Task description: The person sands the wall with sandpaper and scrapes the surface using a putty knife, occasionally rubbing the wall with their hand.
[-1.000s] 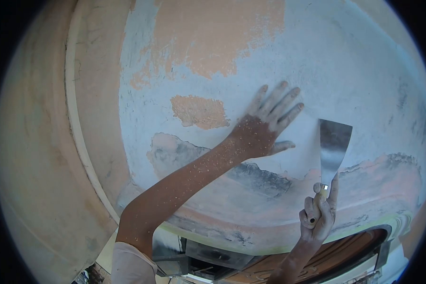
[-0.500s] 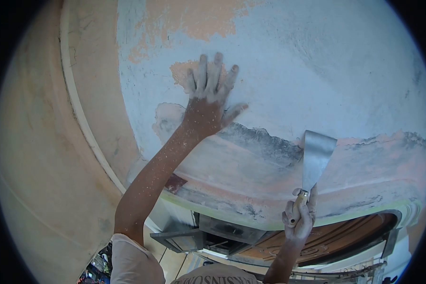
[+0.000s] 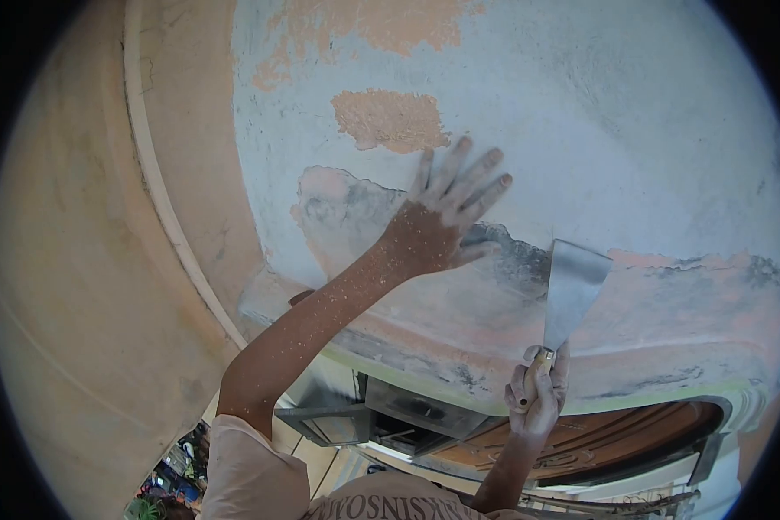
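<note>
My left hand [image 3: 453,204] lies against the white-painted wall [image 3: 563,139], fingers spread and coated in pale dust. Its fingertips are just below and right of a peach patch [image 3: 392,120] where the paint has come away. Under the palm runs the ragged edge of a grey and pink bared band [image 3: 407,303]. Lower right, my right hand [image 3: 537,394] is wrapped around the handle of a putty knife [image 3: 578,282]. The wide metal blade points up and overlaps the broken paint edge in this view.
A moulded ledge with a greenish edge [image 3: 390,374] curves below the wall. Beneath it are a carved wooden door [image 3: 607,438] and an open dark window [image 3: 329,425]. A raised trim strip [image 3: 152,186] runs down the left wall; plants [image 3: 147,507] show at lower left.
My left hand has slid right and down across the wall, uncovering the peach patch. The putty knife stays in my right hand, almost in the same place.
</note>
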### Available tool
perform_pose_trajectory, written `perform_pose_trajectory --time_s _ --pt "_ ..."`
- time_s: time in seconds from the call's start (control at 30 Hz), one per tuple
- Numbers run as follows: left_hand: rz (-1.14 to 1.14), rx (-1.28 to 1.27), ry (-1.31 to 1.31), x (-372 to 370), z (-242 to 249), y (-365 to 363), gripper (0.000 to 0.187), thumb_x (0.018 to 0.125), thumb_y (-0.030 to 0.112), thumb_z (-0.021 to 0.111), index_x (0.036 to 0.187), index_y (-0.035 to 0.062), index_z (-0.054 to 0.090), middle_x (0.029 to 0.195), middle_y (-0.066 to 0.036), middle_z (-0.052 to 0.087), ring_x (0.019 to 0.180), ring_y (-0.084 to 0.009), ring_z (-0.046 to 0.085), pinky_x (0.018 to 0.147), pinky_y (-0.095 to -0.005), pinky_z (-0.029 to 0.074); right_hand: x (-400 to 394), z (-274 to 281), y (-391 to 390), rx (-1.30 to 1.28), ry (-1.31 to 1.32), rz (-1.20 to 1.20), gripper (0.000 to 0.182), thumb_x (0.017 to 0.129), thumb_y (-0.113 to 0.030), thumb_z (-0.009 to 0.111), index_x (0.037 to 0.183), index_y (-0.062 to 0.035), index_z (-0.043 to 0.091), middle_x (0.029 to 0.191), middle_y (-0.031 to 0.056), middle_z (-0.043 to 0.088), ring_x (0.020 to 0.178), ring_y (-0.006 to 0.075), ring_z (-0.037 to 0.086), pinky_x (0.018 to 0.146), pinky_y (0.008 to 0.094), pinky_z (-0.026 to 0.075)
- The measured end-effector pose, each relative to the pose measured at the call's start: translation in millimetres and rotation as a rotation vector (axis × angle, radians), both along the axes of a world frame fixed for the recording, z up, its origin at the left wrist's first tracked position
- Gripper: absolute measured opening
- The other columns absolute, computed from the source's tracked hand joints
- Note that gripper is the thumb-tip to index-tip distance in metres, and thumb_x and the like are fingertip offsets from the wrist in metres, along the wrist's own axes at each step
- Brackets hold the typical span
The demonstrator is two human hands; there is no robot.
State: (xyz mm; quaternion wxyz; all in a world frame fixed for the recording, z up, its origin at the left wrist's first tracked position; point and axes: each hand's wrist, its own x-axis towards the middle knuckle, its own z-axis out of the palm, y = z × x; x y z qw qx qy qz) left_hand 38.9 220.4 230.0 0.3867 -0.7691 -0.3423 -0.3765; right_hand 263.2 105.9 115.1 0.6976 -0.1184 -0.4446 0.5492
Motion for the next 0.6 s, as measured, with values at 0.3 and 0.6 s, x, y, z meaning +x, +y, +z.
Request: perform_pose_trajectory --time_s 0.3,0.6 --pt "-0.292 -0.606 0.199 22.0 -106.3 -50.6 0.040 0.080 0.029 0.065 0.116 0.0117 0.058 0.140 -0.006 0.039 0.135 -0.0278 0.027 0.109 -0.0505 0.025 30.9 -14.5 10.4 0.125 -0.322 -0.410 0.033 0.091 -0.012 0.053 0.119 0.0019 0.043 0.093 0.0070 0.051 0.048 0.0045 0.041 0.036 0.0184 0.032" --pt "-0.219 -0.509 -0.226 -27.5 -181.2 -117.6 0.034 0.078 0.015 0.066 0.110 0.0082 0.059 0.123 -0.007 0.055 0.123 -0.0327 0.044 0.101 -0.0515 0.034 47.2 -44.7 32.2 0.212 -0.714 -0.862 0.010 0.090 -0.001 0.049 0.099 -0.0001 0.051 0.076 0.0004 0.050 0.049 0.0018 0.038 0.041 0.0185 0.030"
